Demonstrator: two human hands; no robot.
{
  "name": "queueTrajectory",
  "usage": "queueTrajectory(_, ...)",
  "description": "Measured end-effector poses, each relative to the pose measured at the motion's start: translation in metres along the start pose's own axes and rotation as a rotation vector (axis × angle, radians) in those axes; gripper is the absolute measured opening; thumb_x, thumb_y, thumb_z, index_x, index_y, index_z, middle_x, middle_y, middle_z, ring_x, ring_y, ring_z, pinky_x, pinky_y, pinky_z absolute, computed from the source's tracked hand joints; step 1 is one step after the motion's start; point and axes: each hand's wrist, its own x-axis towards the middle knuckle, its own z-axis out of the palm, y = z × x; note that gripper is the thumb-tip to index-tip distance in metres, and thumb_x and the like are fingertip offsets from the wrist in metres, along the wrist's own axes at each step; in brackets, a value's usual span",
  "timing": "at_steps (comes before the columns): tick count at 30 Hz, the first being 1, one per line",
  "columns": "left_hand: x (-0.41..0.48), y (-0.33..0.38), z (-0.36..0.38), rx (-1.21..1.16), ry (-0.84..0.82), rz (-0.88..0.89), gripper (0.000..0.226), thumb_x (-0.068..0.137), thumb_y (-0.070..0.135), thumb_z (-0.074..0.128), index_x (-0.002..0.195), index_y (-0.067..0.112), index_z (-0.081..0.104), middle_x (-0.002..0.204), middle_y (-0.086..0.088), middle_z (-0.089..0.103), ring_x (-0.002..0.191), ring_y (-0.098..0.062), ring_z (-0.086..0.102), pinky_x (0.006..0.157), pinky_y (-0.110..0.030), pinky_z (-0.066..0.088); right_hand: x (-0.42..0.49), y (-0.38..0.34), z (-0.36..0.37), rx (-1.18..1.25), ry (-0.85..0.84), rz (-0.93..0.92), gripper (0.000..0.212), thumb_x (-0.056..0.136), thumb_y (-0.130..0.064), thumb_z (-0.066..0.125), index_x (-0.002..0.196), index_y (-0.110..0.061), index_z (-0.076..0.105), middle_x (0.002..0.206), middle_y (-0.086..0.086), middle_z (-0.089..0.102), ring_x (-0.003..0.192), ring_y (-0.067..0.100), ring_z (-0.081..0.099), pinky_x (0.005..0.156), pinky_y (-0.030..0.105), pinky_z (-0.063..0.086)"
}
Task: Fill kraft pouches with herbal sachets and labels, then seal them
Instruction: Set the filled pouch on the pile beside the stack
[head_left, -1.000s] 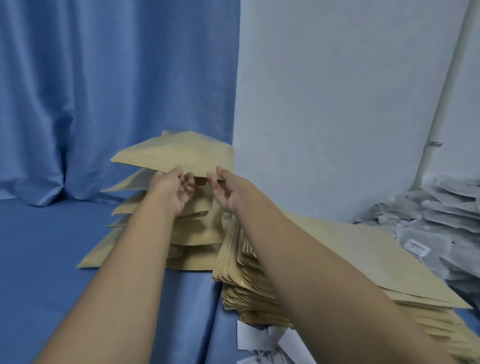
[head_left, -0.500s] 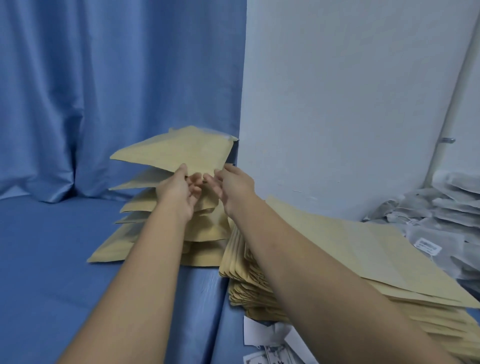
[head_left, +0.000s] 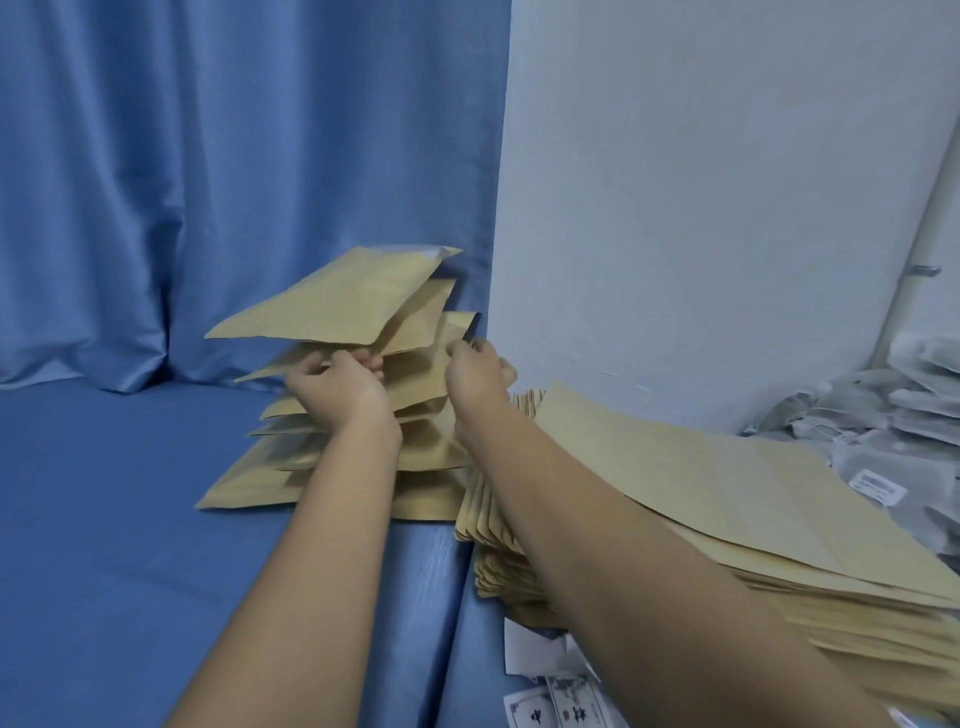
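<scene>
A loose pile of filled kraft pouches (head_left: 415, 447) lies on the blue cloth by the wall's corner. The top kraft pouch (head_left: 343, 306) rests on it, tilted up toward the far right. My left hand (head_left: 340, 389) is under its near edge, fingers curled round that edge. My right hand (head_left: 478, 371) is at the pile's right side, with thumb and fingers pinching the edge of a lower pouch (head_left: 460, 330). A thick stack of flat empty pouches (head_left: 727, 499) lies under my right forearm. Grey sachets (head_left: 893, 415) are heaped at the far right. Printed labels (head_left: 561, 701) lie at the bottom.
A blue curtain (head_left: 234, 182) hangs behind the pile and a white wall (head_left: 701, 208) stands right of it. A pipe (head_left: 914, 270) runs up the right edge. Blue cloth (head_left: 114, 519) covers the surface to the left.
The top pouch has come down onto the pile. My hands, which pinched its near edge close together, have spread apart; the right one has moved to the pile's right side.
</scene>
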Motion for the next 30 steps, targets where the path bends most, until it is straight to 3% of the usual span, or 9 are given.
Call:
queueTrajectory(4, -0.009, -0.013, -0.006, 0.204, -0.017, 0.182, 0.022, 0.091, 0.005, 0.042, 0.107, 0.020, 0.047, 0.079, 0.007, 0.057, 0.074, -0.016, 0.057, 0.077, -0.032, 0.048, 0.002, 0.024, 0.002, 0.099, -0.192, 0.040, 0.045, 0.099, -0.026, 0.037, 0.144, -0.028, 0.036, 0.147, 0.003, 0.034, 0.131, 0.027, 0.036, 0.108, 0.040, 0.031)
queueTrajectory(6, -0.012, -0.018, -0.008, 0.231, -0.066, 0.246, 0.026, 0.092, 0.003, 0.040, 0.112, 0.019, 0.047, 0.077, 0.010, 0.057, 0.068, -0.011, 0.059, 0.080, -0.036, 0.049, 0.002, 0.023, 0.008, 0.034, -0.262, 0.027, 0.019, 0.098, -0.017, 0.038, 0.101, -0.023, 0.056, 0.120, 0.007, 0.048, 0.110, 0.024, 0.044, 0.095, 0.039, 0.036)
queueTrajectory(8, -0.014, -0.021, -0.010, 0.250, -0.114, 0.255, 0.026, 0.094, 0.002, 0.038, 0.113, 0.015, 0.050, 0.089, 0.005, 0.062, 0.072, -0.008, 0.061, 0.078, -0.034, 0.051, 0.001, 0.018, 0.014, 0.006, -0.287, 0.044, 0.023, 0.098, -0.009, 0.038, 0.079, -0.019, 0.047, 0.099, 0.011, 0.051, 0.098, 0.022, 0.044, 0.092, 0.041, 0.041)
queueTrajectory(12, -0.017, -0.025, -0.016, 0.264, -0.143, 0.192, 0.024, 0.093, -0.001, 0.037, 0.092, 0.009, 0.058, 0.093, -0.006, 0.064, 0.076, -0.013, 0.062, 0.064, -0.020, 0.051, -0.005, 0.019, 0.014, 0.063, -0.293, -0.055, 0.027, 0.095, -0.004, 0.040, 0.121, -0.005, 0.050, 0.117, 0.019, 0.059, 0.103, 0.029, 0.056, 0.094, 0.040, 0.045)
queueTrajectory(18, -0.042, -0.026, -0.017, 0.237, -0.237, 0.115, 0.027, 0.091, -0.004, 0.035, 0.082, 0.008, 0.057, 0.076, -0.006, 0.063, 0.064, -0.014, 0.059, 0.049, -0.014, 0.046, -0.021, 0.014, -0.019, 0.064, -0.234, -0.174, 0.038, 0.094, -0.004, 0.042, 0.131, -0.008, 0.049, 0.112, 0.003, 0.061, 0.075, 0.006, 0.051, 0.076, 0.017, 0.044)
queueTrajectory(21, -0.073, -0.031, -0.011, 0.203, -0.276, 0.063, 0.030, 0.091, -0.004, 0.035, 0.076, 0.010, 0.057, 0.074, -0.006, 0.062, 0.060, -0.014, 0.057, 0.045, -0.014, 0.042, -0.028, 0.005, -0.053, 0.051, -0.179, -0.217, 0.037, 0.092, 0.001, 0.043, 0.126, -0.001, 0.055, 0.123, 0.014, 0.061, 0.098, 0.021, 0.059, 0.094, 0.028, 0.047)
queueTrajectory(23, -0.097, -0.034, -0.007, 0.179, -0.296, 0.035, 0.030, 0.090, -0.004, 0.036, 0.075, 0.009, 0.057, 0.075, -0.008, 0.063, 0.058, -0.014, 0.056, 0.045, -0.015, 0.042, -0.035, 0.006, -0.083, -0.077, -0.089, -0.279, 0.031, 0.092, -0.003, 0.046, 0.120, -0.003, 0.060, 0.123, 0.016, 0.062, 0.113, 0.027, 0.058, 0.103, 0.036, 0.043)
queueTrajectory(26, -0.135, -0.039, -0.004, 0.152, -0.304, 0.011, 0.029, 0.089, -0.003, 0.037, 0.074, 0.010, 0.058, 0.073, -0.007, 0.063, 0.056, -0.014, 0.056, 0.048, -0.017, 0.042, -0.050, 0.020, -0.135, -0.541, -0.028, -0.362, 0.039, 0.088, -0.010, 0.052, 0.127, -0.007, 0.056, 0.129, 0.009, 0.060, 0.122, 0.023, 0.053, 0.099, 0.023, 0.036)
queueTrajectory(30, -0.182, -0.052, -0.010, 0.120, -0.237, -0.026, 0.028, 0.087, -0.001, 0.038, 0.070, 0.010, 0.058, 0.068, -0.004, 0.062, 0.051, -0.013, 0.053, 0.048, -0.018, 0.039, -0.066, 0.047, -0.193, -1.101, -0.082, -0.302, 0.058, 0.091, -0.044, 0.050, 0.136, -0.009, 0.045, 0.137, 0.012, 0.051, 0.127, 0.029, 0.046, 0.100, 0.036, 0.036)
